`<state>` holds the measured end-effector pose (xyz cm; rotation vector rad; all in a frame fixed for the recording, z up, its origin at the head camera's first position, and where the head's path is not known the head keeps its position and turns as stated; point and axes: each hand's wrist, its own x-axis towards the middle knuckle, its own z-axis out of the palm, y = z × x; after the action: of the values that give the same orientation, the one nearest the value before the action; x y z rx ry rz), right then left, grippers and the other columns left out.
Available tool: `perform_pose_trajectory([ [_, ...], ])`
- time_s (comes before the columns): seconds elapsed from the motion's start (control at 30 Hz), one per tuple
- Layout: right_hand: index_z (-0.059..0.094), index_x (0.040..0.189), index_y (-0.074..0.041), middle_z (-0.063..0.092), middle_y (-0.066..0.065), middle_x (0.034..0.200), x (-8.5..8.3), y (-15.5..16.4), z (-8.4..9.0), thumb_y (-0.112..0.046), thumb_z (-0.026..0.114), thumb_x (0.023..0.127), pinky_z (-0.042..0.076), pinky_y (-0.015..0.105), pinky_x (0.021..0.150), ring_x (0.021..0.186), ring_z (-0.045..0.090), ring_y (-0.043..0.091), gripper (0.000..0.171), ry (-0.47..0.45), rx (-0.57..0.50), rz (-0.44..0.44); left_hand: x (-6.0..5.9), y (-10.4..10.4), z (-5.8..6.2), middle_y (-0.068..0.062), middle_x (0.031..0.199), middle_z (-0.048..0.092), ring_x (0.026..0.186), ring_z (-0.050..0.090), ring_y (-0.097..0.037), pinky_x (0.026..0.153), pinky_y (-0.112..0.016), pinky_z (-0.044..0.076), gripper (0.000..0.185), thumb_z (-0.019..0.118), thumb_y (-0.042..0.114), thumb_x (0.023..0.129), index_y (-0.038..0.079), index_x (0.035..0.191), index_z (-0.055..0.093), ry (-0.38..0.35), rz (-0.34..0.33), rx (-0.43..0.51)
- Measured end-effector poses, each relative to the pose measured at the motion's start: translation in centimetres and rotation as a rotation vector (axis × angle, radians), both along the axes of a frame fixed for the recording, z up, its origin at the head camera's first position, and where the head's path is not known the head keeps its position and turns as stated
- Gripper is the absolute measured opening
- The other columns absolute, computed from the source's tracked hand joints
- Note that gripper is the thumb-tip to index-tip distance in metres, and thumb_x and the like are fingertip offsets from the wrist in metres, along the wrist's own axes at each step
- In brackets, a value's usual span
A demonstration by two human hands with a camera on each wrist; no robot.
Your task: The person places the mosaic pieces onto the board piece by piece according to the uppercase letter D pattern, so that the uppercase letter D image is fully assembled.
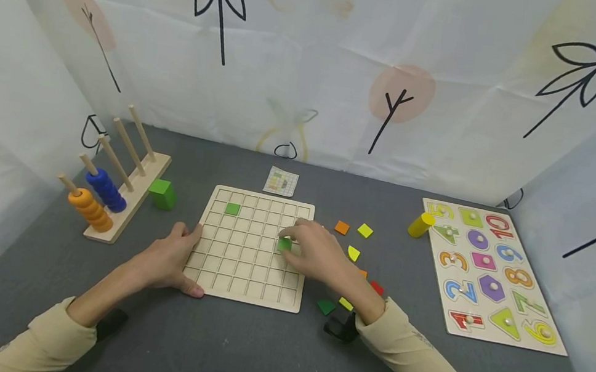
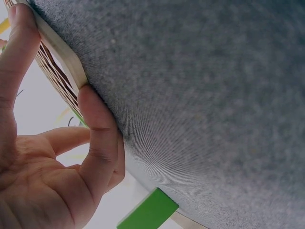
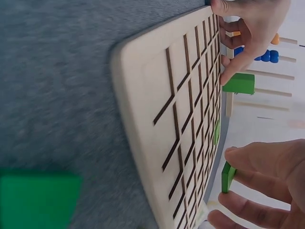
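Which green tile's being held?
The green tile pinched in the right hand; the second green tile lies on the board, the dark-green tile on the table.

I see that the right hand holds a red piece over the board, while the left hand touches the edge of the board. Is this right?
Not quite: the piece is green, as the right wrist view shows. The right hand does hold it over the board, and the left hand touches the board's edge.
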<state>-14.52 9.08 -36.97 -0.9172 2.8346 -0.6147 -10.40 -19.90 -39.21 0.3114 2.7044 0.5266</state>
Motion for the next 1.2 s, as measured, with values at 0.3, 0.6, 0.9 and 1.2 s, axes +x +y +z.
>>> perform_pose_trajectory([
  [0.3, 0.076, 0.119, -0.007, 0.072, 0.009, 0.108, -1.5, -2.7, 0.0, -0.013, 0.069, 0.095, 0.052, 0.032, 0.073, 0.102, 0.068, 0.025, 0.026, -0.022, -0.028, 0.023, -0.1, 0.0, -0.1, -0.035, 0.130, 0.042, 0.078, 0.056, -0.028, 0.066, -0.041, 0.051, 0.140, 0.099, 0.046, 0.056, -0.014, 0.156, 0.022, -0.008, 0.007, -0.010],
  [0.6, 0.074, 0.123, -0.009, 0.072, 0.008, 0.115, -3.3, -5.5, -0.2, -0.018, 0.068, 0.097, 0.055, 0.035, 0.078, 0.106, 0.068, 0.022, 0.029, -0.032, -0.028, 0.014, -0.1, 0.0, -0.2, -0.034, 0.128, 0.042, 0.077, 0.055, -0.027, 0.065, -0.040, 0.051, 0.140, 0.099, 0.046, 0.056, -0.015, 0.156, 0.023, -0.006, 0.005, -0.016],
  [0.9, 0.074, 0.124, -0.010, 0.072, 0.010, 0.117, -4.9, -7.6, -1.2, -0.016, 0.066, 0.097, 0.056, 0.034, 0.081, 0.107, 0.068, 0.022, 0.029, -0.047, -0.021, -0.027, -0.2, 0.0, -0.3, -0.035, 0.129, 0.042, 0.080, 0.057, -0.029, 0.068, -0.043, 0.052, 0.138, 0.099, 0.045, 0.056, -0.015, 0.155, 0.023, -0.008, 0.000, -0.011],
  [1.2, 0.074, 0.125, -0.011, 0.071, 0.009, 0.115, -5.8, -8.4, -2.0, -0.018, 0.070, 0.096, 0.054, 0.031, 0.072, 0.100, 0.067, 0.020, 0.030, -0.047, -0.017, -0.071, -0.1, 0.0, -0.2, -0.034, 0.129, 0.043, 0.079, 0.056, -0.028, 0.067, -0.042, 0.052, 0.138, 0.099, 0.045, 0.056, -0.015, 0.155, 0.024, -0.003, 0.004, -0.014],
])
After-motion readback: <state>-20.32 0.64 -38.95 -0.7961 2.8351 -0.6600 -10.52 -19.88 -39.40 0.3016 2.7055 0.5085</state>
